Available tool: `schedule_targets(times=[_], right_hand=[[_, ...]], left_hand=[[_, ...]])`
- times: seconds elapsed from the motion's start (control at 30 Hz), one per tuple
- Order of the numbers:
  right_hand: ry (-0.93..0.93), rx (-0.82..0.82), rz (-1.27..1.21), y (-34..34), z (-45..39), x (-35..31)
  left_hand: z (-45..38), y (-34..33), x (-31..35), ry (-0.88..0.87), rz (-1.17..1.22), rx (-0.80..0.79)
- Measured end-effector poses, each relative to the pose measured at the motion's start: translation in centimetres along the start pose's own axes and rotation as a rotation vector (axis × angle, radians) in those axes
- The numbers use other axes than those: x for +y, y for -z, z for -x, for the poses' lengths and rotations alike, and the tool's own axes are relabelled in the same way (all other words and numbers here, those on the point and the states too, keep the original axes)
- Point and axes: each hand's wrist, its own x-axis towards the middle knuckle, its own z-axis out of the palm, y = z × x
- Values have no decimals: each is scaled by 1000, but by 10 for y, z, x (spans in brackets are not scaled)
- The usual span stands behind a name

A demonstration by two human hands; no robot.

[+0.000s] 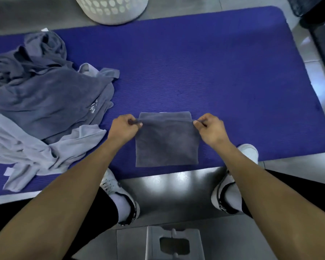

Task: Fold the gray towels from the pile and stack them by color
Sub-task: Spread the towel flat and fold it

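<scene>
A dark gray towel (166, 141), partly folded into a near square, lies on the blue mat (223, 76) close to its near edge. My left hand (123, 128) pinches the left end of its upper folded edge. My right hand (211, 129) pinches the right end of that edge. The edge is pulled taut between both hands, slightly short of the towel's far border. A rumpled pile of towels (39, 94), dark gray above and lighter gray (26, 152) toward me, covers the mat's left side.
A white perforated laundry basket (113, 8) stands beyond the mat's far edge. My feet in white shoes (120, 196) rest at the mat's near edge on a gray tiled floor. A gray stool top (174, 243) sits below me. Dark furniture (319, 14) stands at the far right.
</scene>
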Motion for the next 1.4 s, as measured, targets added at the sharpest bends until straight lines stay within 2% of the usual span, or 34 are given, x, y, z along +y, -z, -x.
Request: schedule_targets(times=[0.1, 0.27, 0.5, 0.57, 0.67, 0.73, 0.8, 0.9, 1.03, 1.2, 1.3, 1.4], right_hand=[[-30, -25, 20, -7, -32, -8], [-100, -13, -95, -22, -65, -14], [-83, -43, -65, -37, -82, -4], [-67, -59, -57, -41, -75, 2], [143, -7, 98, -52, -53, 12], [343, 4, 269, -65, -40, 17], [505, -80, 414, -83, -35, 23], [590, -247, 583, -99, -36, 45], [496, -240, 771, -91, -43, 86], [446, -216, 783, -84, -41, 88], [528, -155, 739, -94, -29, 78], [645, -198, 728, -109, -20, 78]], left_hand=[[-32, -5, 8, 116, 0, -20], [-63, -18, 7, 303, 138, -24], [-65, -40, -2, 330, 290, 132], [-55, -46, -9, 242, 238, 189], [-31, -60, -18, -128, -50, 264], [-21, -80, -22, -412, -294, 204], [-19, -104, -24, -565, -431, 59], [-27, -123, -33, -541, -550, -44], [-43, -112, -59, -526, -664, -56], [-40, -106, -63, -426, -678, -28], [-25, -110, -61, -503, -665, -20], [-8, -116, -71, -629, -676, -55]])
